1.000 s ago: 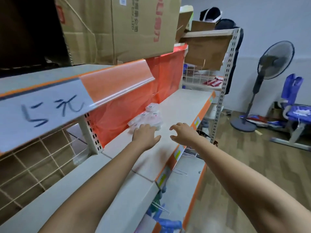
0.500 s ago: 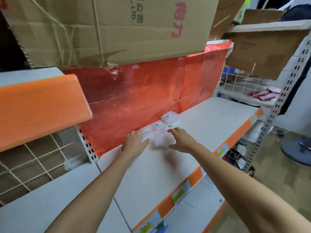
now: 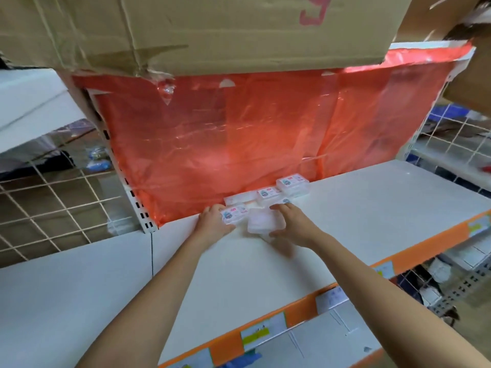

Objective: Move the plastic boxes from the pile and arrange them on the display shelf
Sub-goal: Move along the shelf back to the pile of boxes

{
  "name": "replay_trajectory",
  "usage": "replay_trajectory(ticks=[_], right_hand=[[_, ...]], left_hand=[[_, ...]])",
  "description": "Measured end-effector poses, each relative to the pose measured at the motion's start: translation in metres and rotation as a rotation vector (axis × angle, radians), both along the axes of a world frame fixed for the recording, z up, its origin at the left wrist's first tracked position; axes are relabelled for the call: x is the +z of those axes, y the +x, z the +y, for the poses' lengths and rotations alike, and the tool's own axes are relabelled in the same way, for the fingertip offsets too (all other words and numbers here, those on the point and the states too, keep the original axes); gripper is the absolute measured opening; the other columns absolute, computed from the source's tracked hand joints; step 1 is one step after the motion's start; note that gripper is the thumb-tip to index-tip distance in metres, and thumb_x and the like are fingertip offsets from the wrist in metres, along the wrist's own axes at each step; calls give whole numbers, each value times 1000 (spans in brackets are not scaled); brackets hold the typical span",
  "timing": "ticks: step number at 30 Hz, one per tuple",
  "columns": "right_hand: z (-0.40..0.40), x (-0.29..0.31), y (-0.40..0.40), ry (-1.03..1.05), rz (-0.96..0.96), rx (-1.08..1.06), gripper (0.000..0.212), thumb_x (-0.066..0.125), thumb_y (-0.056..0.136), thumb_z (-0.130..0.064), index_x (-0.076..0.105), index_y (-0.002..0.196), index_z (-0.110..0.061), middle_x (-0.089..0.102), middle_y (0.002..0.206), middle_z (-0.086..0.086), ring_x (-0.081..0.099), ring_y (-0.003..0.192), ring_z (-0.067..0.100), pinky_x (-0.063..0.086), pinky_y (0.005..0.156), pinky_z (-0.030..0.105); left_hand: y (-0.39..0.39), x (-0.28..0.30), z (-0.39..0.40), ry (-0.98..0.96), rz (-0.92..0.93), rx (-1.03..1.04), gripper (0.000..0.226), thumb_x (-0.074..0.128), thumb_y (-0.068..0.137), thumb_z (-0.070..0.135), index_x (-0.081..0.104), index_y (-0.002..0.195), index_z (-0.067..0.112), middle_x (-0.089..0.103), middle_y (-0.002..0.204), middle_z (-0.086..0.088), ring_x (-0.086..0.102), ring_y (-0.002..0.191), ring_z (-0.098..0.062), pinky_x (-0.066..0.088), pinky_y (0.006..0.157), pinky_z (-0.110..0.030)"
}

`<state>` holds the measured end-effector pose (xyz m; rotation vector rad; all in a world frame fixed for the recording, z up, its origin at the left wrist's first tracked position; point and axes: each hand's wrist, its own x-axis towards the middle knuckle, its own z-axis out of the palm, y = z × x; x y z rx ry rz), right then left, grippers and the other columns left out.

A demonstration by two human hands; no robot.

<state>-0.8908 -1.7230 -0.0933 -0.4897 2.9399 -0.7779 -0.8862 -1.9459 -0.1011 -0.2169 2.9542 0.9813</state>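
Note:
Several small clear plastic boxes with labelled lids lie in a loose pile at the back of the white display shelf (image 3: pixel 345 221), against red plastic sheeting. My left hand (image 3: pixel 212 221) grips one labelled box (image 3: pixel 233 214) at the pile's left end. My right hand (image 3: pixel 291 221) holds a clear box (image 3: pixel 264 221) tilted up off the shelf, its plain side facing me. Two more labelled boxes, one (image 3: pixel 268 195) and another (image 3: pixel 293 184), sit further right along the back.
A large cardboard box (image 3: pixel 212 30) overhangs the shelf from above. Red plastic sheeting (image 3: pixel 239 134) covers the back panel. Wire mesh panels (image 3: pixel 53 197) stand to the left and right. An orange price strip (image 3: pixel 345 290) runs along the shelf's front edge, with a lower shelf beneath.
My view has moved closer to the shelf. Both hands reached the pile; the left now grips a labelled box and the right has lifted a clear box off the shelf.

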Motion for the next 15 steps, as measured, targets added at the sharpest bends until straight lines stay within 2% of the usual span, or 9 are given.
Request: replay_trajectory(ticks=[4,7,8,11,13,15], right_hand=[[6,-1,5,-116,39,55,74,78,75,-19,41,139,-12,41,137,9,37,127,24,28,103,26],[8,4,14,-267,8,82,70,76,77,-19,43,138,-15,44,130,4,42,123,19,36,100,26],[8,7,18,-312,-3,83,67,73,79,-22,43,138,-16,44,128,0,44,120,16,40,97,25],[4,19,32,-446,-34,63,50,65,87,-30,49,133,-23,46,127,-8,47,112,10,41,96,26],[0,28,43,-582,-88,64,31,60,90,-31,56,120,-28,51,122,-8,53,101,12,46,88,27],[-7,37,54,-683,-139,63,10,56,92,-33,60,101,-29,58,107,-3,58,81,14,47,73,24]], left_hand=[[20,-2,-7,59,50,47,67,75,77,16,43,136,13,41,134,-12,41,125,-28,33,106,-34],[42,2,-12,289,100,110,66,78,74,11,46,132,16,40,133,-6,47,118,-22,42,101,-38],[50,6,-13,360,135,129,66,78,74,8,47,131,17,40,131,-3,49,113,-19,46,97,-34],[78,20,-15,460,207,131,63,75,76,2,46,128,21,40,127,2,52,99,-7,45,72,-7],[98,27,-15,508,255,132,64,74,75,-2,45,126,22,40,126,4,50,93,3,43,65,-2],[118,31,-15,527,299,140,64,75,74,-4,46,125,22,38,123,6,49,92,7,44,68,-2]])
